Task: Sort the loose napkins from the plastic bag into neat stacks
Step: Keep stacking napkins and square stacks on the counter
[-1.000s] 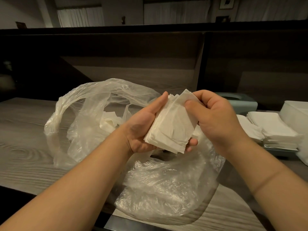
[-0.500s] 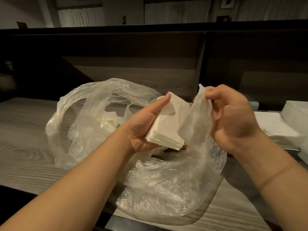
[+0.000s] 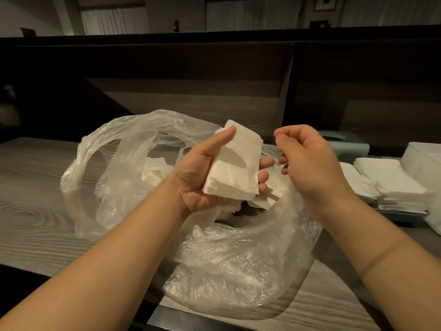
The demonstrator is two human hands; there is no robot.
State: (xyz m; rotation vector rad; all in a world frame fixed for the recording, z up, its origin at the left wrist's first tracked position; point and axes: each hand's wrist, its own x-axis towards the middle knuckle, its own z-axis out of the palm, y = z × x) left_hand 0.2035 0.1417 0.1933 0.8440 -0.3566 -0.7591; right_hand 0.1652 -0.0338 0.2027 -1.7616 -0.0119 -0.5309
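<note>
The left hand (image 3: 202, 177) is cradling a bundle of napkins (image 3: 235, 166) above the plastic bag (image 3: 229, 266); thumb lying along the bundle's left edge, fingers curling round underneath with the tips peeking out on the right; the bundle's long axis is running from near to far, its far corner tipping slightly left and upward; the right hand (image 3: 307, 163) is hovering just beside it on the right, fingers loosely curled and holding nothing, not touching the napkins; the bag is sprawling crumpled and open-mouthed across the table (image 3: 31, 211), with loose napkins (image 3: 155, 168) showing through its far-left side and more lying just under the left hand; over on the far right, neat stacks (image 3: 391, 180) are sitting side by side on a tray (image 3: 403, 212), flat and squared, well apart from the bag.
</note>
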